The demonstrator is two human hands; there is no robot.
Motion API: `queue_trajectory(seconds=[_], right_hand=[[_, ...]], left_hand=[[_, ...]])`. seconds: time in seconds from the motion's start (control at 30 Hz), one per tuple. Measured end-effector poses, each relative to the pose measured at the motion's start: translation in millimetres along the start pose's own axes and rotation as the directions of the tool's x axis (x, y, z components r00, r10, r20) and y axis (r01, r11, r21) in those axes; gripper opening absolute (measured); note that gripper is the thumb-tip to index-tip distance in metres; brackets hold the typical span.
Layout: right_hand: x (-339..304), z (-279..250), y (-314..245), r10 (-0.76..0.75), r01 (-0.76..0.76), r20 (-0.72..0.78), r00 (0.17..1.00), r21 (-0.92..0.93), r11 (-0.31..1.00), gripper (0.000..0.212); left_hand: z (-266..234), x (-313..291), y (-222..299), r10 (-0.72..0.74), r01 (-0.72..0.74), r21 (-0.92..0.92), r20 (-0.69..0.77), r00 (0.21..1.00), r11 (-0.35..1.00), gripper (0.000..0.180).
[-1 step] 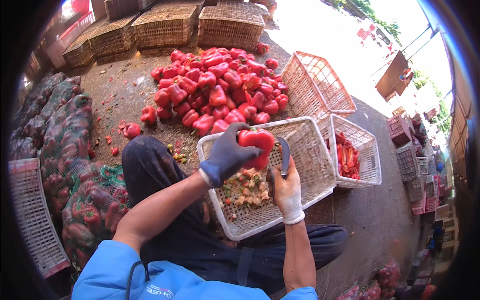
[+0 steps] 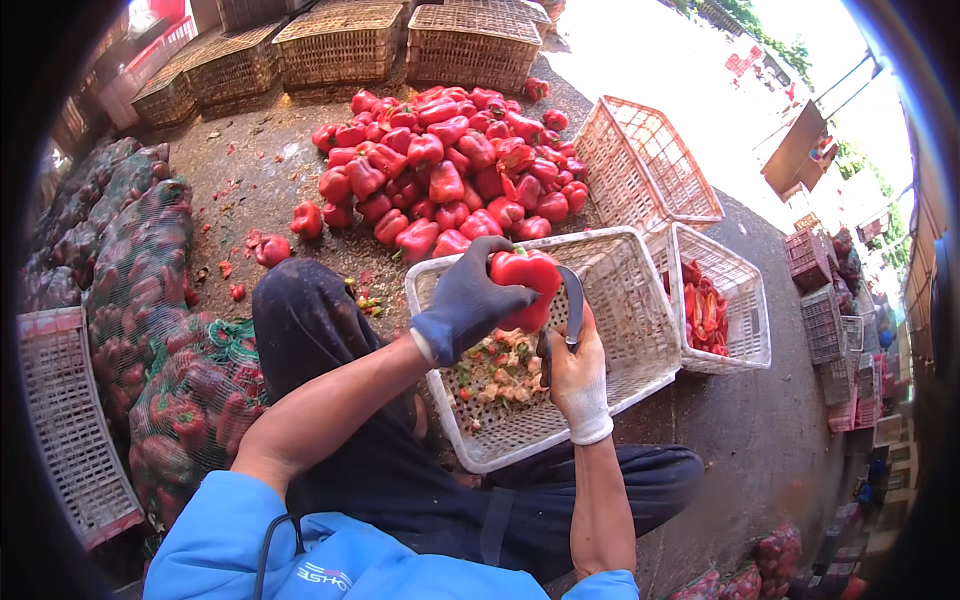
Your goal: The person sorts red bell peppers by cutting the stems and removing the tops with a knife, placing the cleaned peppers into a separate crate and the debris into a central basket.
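My left hand (image 2: 468, 300), in a dark blue glove, grips a red bell pepper (image 2: 530, 282) over the white plastic crate in front of me. My right hand (image 2: 580, 385), in a white glove with orange-stained fingers, is closed round the dark handle of a curved knife (image 2: 574, 305). Its blade stands upright along the pepper's right side; whether it cuts in is unclear. Below, the white crate (image 2: 640, 305) holds pale pepper cores and seedy scraps (image 2: 505, 375). A large heap of red bell peppers (image 2: 445, 180) lies on the ground just beyond.
To the right, a smaller white crate (image 2: 750, 330) contains red pepper pieces (image 2: 705, 310). An orange-tinted crate (image 2: 640, 170) stands behind it. Net sacks of peppers (image 2: 150, 290) line the left, beside another crate (image 2: 75, 420). Brown crates (image 2: 340, 45) form a row at the back.
The whole view has shifted slightly, so the scene sits a little further right. The pepper is tilted a little differently in my left hand; the knife stays beside it.
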State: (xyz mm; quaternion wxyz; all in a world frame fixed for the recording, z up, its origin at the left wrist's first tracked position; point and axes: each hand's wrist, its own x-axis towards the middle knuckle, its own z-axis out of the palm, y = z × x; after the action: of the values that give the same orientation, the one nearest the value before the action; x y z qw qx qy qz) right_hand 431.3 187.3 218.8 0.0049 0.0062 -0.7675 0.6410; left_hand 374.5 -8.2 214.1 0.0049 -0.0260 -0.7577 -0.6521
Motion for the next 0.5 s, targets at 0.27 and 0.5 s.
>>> queue_trajectory(seconds=[0.27,0.5], right_hand=[[-1,25,-1,-0.257,0.249,0.003,0.966,-0.255,0.934,0.067],[7,41,9,-0.214,0.134,-0.148,0.966,-0.421,0.897,0.064]], left_hand=[[8,-14,1,0.187,-0.146,0.255,-0.145,0.972,0.956,0.070],[13,-13,-5,0.196,-0.135,0.302,-0.183,0.963,0.944,0.069]])
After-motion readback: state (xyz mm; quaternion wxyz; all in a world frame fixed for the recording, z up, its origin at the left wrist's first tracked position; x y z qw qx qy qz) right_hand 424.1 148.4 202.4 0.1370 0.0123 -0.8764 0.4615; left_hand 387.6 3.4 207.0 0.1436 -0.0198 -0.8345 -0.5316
